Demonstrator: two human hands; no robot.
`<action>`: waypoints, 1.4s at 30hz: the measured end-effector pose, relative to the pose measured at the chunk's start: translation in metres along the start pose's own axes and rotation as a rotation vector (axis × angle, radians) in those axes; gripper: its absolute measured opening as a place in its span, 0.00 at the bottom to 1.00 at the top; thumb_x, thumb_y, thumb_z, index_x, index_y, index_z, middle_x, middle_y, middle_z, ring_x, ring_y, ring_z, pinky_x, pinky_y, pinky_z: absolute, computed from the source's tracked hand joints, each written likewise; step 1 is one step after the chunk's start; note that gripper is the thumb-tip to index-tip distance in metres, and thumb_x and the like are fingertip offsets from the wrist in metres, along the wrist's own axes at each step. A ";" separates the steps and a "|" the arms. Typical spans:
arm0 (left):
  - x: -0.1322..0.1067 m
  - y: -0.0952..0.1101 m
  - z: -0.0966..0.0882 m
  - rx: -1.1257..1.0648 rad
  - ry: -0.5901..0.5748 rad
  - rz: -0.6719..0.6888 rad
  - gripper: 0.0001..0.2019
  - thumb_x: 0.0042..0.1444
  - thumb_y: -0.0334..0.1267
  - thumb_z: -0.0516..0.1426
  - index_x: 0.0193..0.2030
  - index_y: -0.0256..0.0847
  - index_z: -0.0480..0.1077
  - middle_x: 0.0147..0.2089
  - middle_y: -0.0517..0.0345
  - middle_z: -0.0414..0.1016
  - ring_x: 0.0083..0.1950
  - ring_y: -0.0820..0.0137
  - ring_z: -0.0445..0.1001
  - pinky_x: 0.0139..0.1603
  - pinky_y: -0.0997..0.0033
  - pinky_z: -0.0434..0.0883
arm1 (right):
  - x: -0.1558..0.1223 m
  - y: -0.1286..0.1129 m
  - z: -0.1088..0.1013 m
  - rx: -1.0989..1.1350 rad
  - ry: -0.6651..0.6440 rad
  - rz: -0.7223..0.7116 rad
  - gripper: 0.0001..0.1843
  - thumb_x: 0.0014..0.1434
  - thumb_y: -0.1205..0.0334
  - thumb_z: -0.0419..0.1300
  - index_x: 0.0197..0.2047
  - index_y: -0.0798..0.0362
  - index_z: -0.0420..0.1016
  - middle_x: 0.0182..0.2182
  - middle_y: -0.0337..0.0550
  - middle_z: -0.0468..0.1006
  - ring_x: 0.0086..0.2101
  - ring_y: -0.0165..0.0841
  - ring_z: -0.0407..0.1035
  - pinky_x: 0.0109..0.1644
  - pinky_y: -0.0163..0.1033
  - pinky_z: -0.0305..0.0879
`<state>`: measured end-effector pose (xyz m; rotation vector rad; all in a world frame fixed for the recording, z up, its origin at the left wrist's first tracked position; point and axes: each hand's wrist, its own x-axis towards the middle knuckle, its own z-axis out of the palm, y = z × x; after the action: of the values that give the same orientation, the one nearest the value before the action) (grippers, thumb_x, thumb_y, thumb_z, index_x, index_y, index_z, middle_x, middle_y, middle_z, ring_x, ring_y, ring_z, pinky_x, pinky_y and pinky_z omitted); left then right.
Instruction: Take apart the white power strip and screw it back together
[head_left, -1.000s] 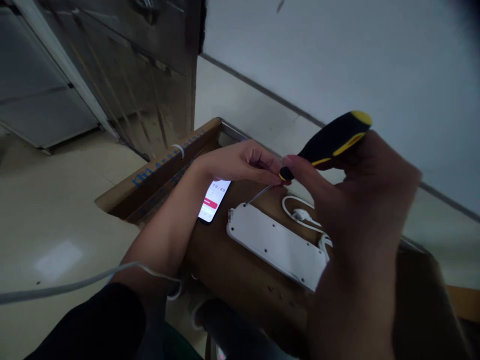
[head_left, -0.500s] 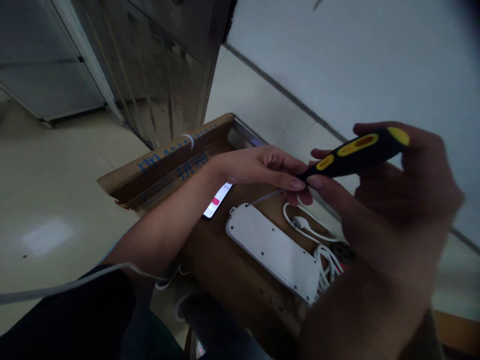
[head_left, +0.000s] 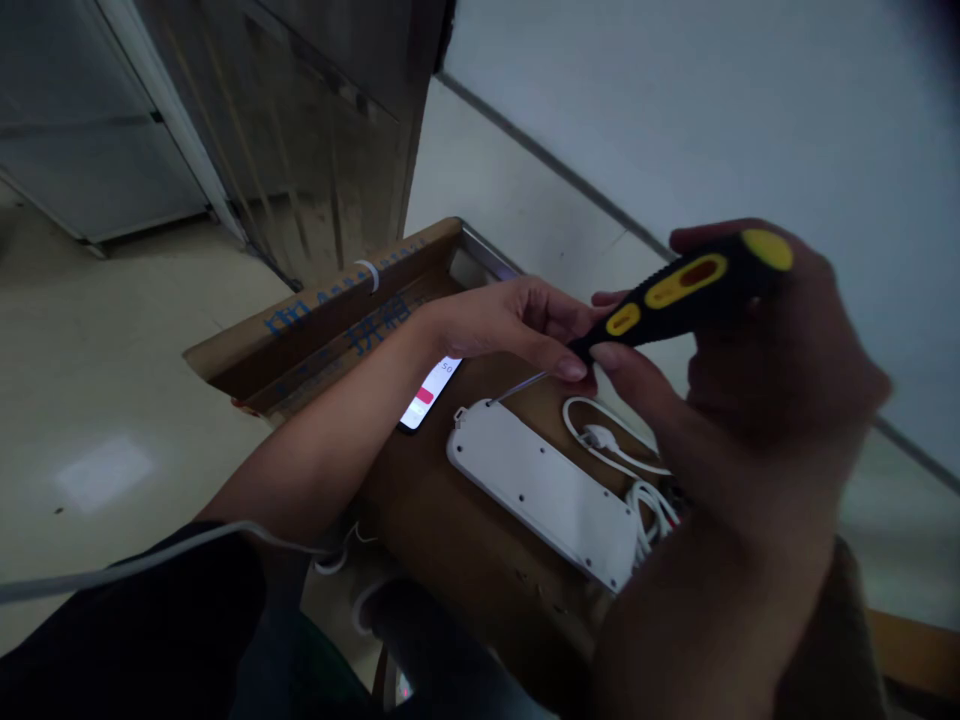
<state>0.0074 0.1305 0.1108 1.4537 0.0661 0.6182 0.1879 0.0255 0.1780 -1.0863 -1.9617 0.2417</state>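
Observation:
A white power strip [head_left: 547, 490] lies face down on brown cardboard, with screw holes along its back. My right hand [head_left: 757, 400] is closed round the black and yellow handle of a screwdriver [head_left: 675, 295]. The shaft slants down to the left, and its tip meets the hole at the strip's far corner. My left hand [head_left: 536, 325] pinches the screwdriver where the handle joins the shaft. The strip's white cord [head_left: 651, 515] is coiled at its right end, with the plug [head_left: 600, 437] beyond the strip.
A lit phone [head_left: 431, 393] lies beside my left forearm. Behind it rises the cardboard box flap [head_left: 322, 320] with blue lettering. A white wall [head_left: 675, 120] stands at the right and a metal door [head_left: 315, 130] at the back. Another white cable [head_left: 150, 562] crosses my left sleeve.
The screwdriver handle and both hands have shifted slightly left and up in view, the right hand most. The tip stays at the same corner hole. The view has moved a little.

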 end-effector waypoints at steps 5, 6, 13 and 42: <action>0.004 -0.003 0.004 -0.024 -0.003 0.052 0.17 0.49 0.48 0.76 0.36 0.39 0.81 0.37 0.56 0.84 0.41 0.71 0.83 0.48 0.72 0.80 | 0.007 -0.005 0.011 -0.020 0.208 -0.072 0.26 0.50 0.54 0.76 0.51 0.46 0.78 0.47 0.40 0.79 0.42 0.31 0.75 0.47 0.43 0.77; 0.005 -0.002 0.005 -0.020 0.000 0.063 0.16 0.49 0.46 0.75 0.37 0.39 0.81 0.38 0.56 0.85 0.42 0.71 0.83 0.49 0.72 0.80 | 0.008 -0.006 0.014 -0.019 0.285 -0.088 0.23 0.50 0.53 0.77 0.47 0.47 0.79 0.43 0.40 0.79 0.40 0.30 0.74 0.43 0.42 0.75; 0.006 -0.001 0.007 0.039 0.078 0.017 0.21 0.44 0.51 0.76 0.40 0.42 0.82 0.41 0.56 0.86 0.45 0.68 0.83 0.48 0.72 0.79 | 0.006 -0.009 0.013 -0.056 0.306 0.026 0.27 0.51 0.51 0.77 0.52 0.51 0.82 0.46 0.43 0.83 0.43 0.38 0.78 0.51 0.52 0.76; 0.004 0.008 0.010 -0.061 0.061 0.023 0.14 0.50 0.40 0.74 0.40 0.41 0.78 0.42 0.57 0.83 0.47 0.71 0.81 0.54 0.74 0.76 | 0.005 -0.009 0.016 0.074 0.219 0.006 0.26 0.59 0.55 0.70 0.61 0.37 0.79 0.56 0.39 0.78 0.54 0.38 0.76 0.62 0.52 0.75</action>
<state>0.0125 0.1231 0.1209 1.3787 0.0774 0.6781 0.1692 0.0277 0.1764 -1.0259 -1.7418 0.1891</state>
